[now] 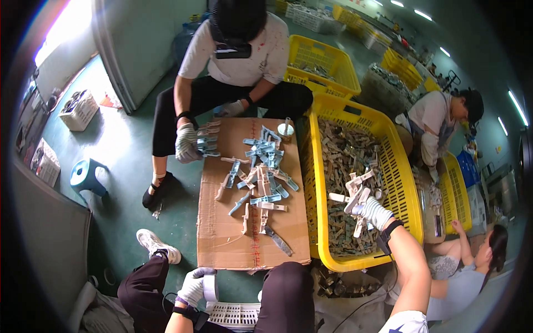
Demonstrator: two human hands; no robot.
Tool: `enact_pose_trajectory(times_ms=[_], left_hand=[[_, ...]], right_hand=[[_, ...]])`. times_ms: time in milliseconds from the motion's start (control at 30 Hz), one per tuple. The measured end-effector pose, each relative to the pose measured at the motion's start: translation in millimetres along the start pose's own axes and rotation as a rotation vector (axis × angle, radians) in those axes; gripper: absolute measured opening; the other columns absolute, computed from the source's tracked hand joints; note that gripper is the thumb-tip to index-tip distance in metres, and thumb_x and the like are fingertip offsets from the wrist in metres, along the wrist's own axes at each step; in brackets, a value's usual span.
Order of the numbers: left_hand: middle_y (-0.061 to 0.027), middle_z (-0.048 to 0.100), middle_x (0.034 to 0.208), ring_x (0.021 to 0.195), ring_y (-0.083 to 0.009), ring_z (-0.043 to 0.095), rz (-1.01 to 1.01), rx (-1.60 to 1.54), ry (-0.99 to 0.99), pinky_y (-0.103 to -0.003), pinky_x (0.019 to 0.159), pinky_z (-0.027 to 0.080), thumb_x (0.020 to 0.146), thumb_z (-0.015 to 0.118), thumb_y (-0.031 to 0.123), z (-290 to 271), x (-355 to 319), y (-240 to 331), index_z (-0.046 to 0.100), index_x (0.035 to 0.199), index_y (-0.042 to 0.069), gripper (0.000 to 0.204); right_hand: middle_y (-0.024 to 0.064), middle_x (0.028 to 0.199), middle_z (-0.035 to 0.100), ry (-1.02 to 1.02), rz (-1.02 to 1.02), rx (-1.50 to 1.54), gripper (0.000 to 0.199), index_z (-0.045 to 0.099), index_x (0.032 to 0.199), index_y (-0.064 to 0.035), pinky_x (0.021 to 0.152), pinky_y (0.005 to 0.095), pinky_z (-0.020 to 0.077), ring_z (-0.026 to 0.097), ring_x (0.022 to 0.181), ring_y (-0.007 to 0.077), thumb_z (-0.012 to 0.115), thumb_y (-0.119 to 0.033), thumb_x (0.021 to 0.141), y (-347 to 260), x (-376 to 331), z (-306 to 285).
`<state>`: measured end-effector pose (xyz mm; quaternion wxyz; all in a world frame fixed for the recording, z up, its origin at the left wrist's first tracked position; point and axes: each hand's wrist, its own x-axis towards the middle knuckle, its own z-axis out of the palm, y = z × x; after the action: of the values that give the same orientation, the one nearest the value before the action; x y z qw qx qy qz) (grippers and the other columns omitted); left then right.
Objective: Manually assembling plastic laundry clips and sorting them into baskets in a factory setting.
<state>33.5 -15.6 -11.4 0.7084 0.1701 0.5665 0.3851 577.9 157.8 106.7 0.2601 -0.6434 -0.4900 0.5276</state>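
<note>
Our right hand (371,210), gloved, is out over the yellow crate (366,125) at about 3 o'clock from our knees. Its fingers are closed around a bunch of pale plastic pieces (355,188), several at once; the bundle sticks out of the fist toward 10 o'clock, long axes roughly along that line. More of the same pieces fill the crate below and all round the hand, touching it or just under it; we cannot tell whether the hand rests on the heap or is lifted clear of it.

Our left hand (194,286), also gloved, sits low at 6 o'clock, near our left knee. Its fingers are curled round a roll of tape (210,287), held upright-ish with the hole facing sideways. A white slatted tray (236,315) lies just beside it on the floor.

Between the two hands lies the cardboard sheet (227,233) serving as the surface. The loose blue and beige pieces (261,177) on it lie at 12 o'clock from us, well apart from the left hand, nearer the right. From the held bundle the pile lies at 9 o'clock, across the crate's near wall.

Opposite us a seated person's gloved hand (186,143) grips a small stack of blue pieces (206,145) at the cardboard's far left edge. Two other people work beyond the crate at 2 to 4 o'clock.
</note>
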Motion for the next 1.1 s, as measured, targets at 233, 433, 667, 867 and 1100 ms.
enact_pose_trajectory(times_ms=[233,433,667,867,1100], left_hand=[[-0.0029,0.068,0.084,0.068,-0.0116,0.062,0.013,0.023,-0.041,-0.027,0.062,0.052,0.082,0.07,0.002,-0.1,-0.9,2.9,0.07,0.099,0.003,0.016],[-0.0011,0.067,0.082,0.067,-0.0095,0.06,0.057,0.091,-0.037,-0.025,0.062,0.049,0.08,0.071,0.0,-1.0,1.5,-2.0,0.071,0.099,0.004,0.02],[0.0001,0.067,0.08,0.066,-0.009,0.059,-0.042,0.105,-0.001,-0.025,0.062,0.048,0.081,0.068,0.0,9.2,-13.3,16.2,0.071,0.1,0.005,0.019],[-0.0005,0.067,0.081,0.067,-0.0088,0.06,-0.032,0.107,-0.016,-0.025,0.063,0.049,0.083,0.064,-0.001,3.4,-10.4,12.8,0.07,0.101,0.003,0.02],[-0.0011,0.067,0.082,0.068,-0.0089,0.06,-0.024,0.117,-0.041,-0.025,0.063,0.05,0.083,0.06,-0.002,1.1,-11.7,15.3,0.069,0.103,0.002,0.023]], right_hand=[[0.0006,0.086,0.062,-0.112,-0.012,0.065,0.028,0.059,0.103,-0.0082,0.066,0.0316,0.0498,0.057,0.076,0.0136,0.07,-0.003,0.078,-97.0,41.0,48.4],[-0.001,0.082,0.063,-0.225,-0.116,0.155,0.024,0.063,0.098,-0.006,0.07,0.0286,0.0491,0.059,0.075,0.0135,0.072,-0.002,0.076,-112.4,125.1,145.6],[0.0056,0.096,0.063,-0.062,-0.217,0.222,0.043,0.056,0.117,-0.0039,0.079,0.0299,0.0503,0.059,0.085,0.0167,0.072,0.0,0.077,-134.0,184.9,190.0],[0.007,0.099,0.065,0.035,-0.179,0.033,0.041,0.056,0.117,0.0009,0.079,0.0285,0.0496,0.06,0.087,0.0157,0.074,-0.007,0.08,-149.8,192.3,191.4],[0.0154,0.125,0.052,0.471,-0.566,-1.022,0.059,0.054,0.121,-0.0083,0.101,0.0452,0.0381,0.047,0.118,0.034,0.072,-0.038,0.074,-155.2,144.1,247.7]])
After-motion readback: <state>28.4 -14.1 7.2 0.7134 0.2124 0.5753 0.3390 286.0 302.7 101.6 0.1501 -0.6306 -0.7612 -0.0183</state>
